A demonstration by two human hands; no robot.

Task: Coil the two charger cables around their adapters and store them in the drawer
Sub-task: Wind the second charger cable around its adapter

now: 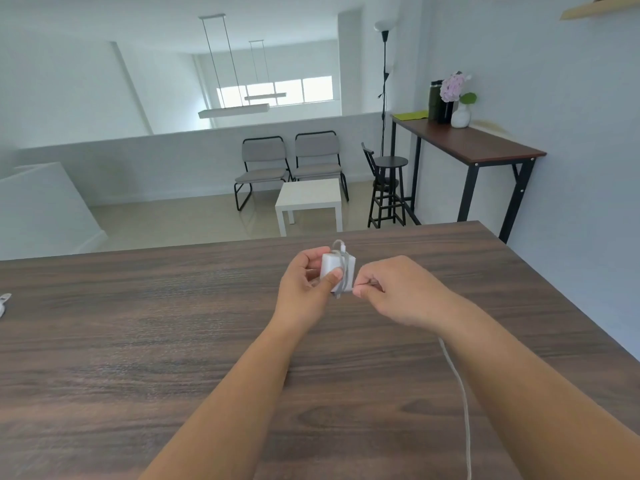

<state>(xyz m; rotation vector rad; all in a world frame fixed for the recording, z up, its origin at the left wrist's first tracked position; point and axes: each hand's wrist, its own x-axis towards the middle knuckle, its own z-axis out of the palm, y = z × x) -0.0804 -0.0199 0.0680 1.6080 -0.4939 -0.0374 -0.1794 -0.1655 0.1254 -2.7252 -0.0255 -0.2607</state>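
Fingers of left hand [304, 282] grip adapter [335, 268]; right hand [398, 292] pinches cable [457, 379].

No readable text, labels, brands, numbers or signs anywhere; white adapter [335, 271] face shows no legible marking.

Two bare, sleeveless forearms [242, 393]

Table [173, 341]: wide bare wood on the left and in front of both hands.
Left edge: a small white thing [4, 303] lies there, well apart from the hands.
Right side: loose cable [462, 393] runs under the right forearm toward the near edge.
Middle: left hand [304, 282] and right hand [398, 292] close together around the adapter [334, 266].
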